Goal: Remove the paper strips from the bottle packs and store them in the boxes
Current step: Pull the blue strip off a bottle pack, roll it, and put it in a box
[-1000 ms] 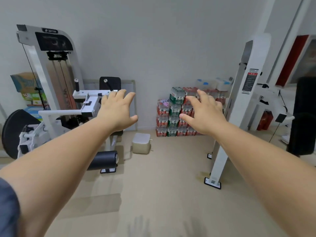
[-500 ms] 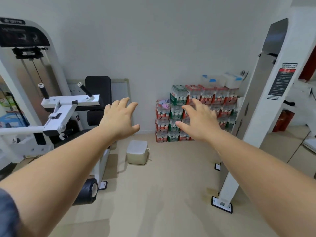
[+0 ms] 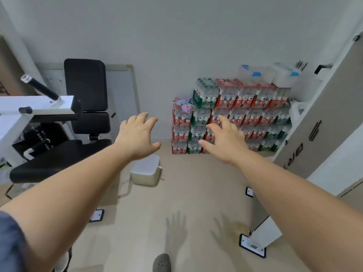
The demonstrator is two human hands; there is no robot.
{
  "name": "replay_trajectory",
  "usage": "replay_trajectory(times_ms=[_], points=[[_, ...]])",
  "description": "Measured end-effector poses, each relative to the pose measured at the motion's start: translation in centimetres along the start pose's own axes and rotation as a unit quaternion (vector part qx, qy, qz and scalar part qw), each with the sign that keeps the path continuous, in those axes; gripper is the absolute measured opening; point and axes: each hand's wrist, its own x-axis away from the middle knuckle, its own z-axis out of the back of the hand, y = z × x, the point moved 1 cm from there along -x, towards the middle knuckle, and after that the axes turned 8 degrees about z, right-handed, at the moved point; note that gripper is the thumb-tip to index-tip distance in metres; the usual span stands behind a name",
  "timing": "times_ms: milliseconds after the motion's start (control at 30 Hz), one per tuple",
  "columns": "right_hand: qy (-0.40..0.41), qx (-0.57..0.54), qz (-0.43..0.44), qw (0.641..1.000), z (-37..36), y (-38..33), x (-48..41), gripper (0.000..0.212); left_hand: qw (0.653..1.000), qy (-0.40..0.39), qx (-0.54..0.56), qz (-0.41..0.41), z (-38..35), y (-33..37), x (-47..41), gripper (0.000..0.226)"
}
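Where the bottle packs (image 3: 253, 99) are: in a big pile on the floor (image 3: 196, 193), pushed up against the white wall (image 3: 176, 36), far in front of the person.
Where the paper strips are: too small to see from here, so I cannot tell which packs have one.
Where the boxes are: two see-through tubs (image 3: 255, 72) with blue bits sit on top of the pile, and a small white box (image 3: 146, 171) sits on the floor near it. I cannot tell which ones the strips go in.
What the left hand (image 3: 137, 137) does: it is held out in the air, fingers spread, and holds nothing.
What the right hand (image 3: 225, 142) does: the same, fingers spread and holding nothing. The two hands are apart, side by side, and touch no pack.
What is done: nothing that shows. The pile looks neat and no strip is in a hand.
What is left: all of it, I think. The person must get close, pull off the strips and put them away.
What else is near: a purple thing (image 3: 186, 107) lies on a pack at the left of the pile, a black gym seat (image 3: 86, 91) stands to the left, a white machine post (image 3: 263, 236) stands to the right, and a grey shoe (image 3: 162, 263) shows at the bottom.
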Motion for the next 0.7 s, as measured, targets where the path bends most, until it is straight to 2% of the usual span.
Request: replay_trajectory(times_ms=[400, 700], points=[[-0.013, -0.002, -0.018, 1.0, -2.8, 5.4, -25.6, 0.068, 0.998, -0.035, 0.051, -0.028, -7.8, -0.9, -26.7, 0.084], [-0.044, -0.037, -0.028, 0.998, -9.2, 15.7, -43.3, 0.067, 0.997, -0.077, 0.023, -0.012, -17.0, 1.5, -44.3, 0.086]])
